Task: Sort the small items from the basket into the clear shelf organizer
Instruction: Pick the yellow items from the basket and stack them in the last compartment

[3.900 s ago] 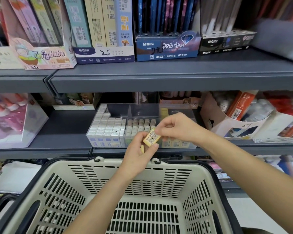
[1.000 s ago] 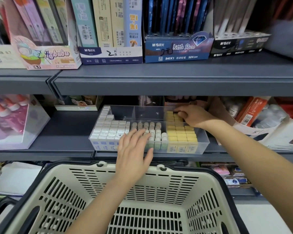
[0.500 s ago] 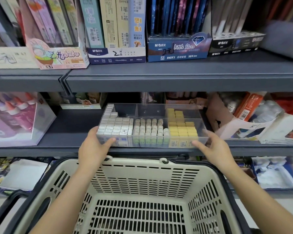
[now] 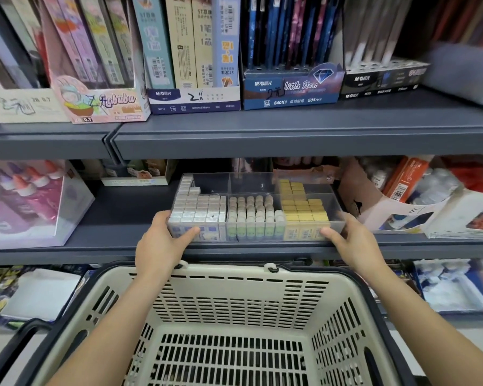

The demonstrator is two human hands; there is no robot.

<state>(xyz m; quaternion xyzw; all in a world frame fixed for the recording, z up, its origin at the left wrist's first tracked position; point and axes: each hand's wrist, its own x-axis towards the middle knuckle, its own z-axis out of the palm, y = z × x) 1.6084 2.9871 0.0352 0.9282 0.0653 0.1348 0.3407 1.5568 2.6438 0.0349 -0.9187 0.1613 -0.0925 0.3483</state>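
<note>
Both hands have closed onto the clear organizer (image 4: 251,183). The left hand (image 4: 162,243) grips its 7 o'clock corner with the thumb across the front wall, and the right hand (image 4: 352,243) grips the 5 o'clock corner likewise. It sits on the grey shelf (image 4: 123,215), at 12 o'clock from the beige basket (image 4: 229,277), holding white erasers (image 4: 198,207), green-sleeved erasers (image 4: 251,211) and yellow erasers (image 4: 301,208).

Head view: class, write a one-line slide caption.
Left hand and right hand hold the front corners of the clear organizer, its small items sorted by colour, above the basket.
</note>
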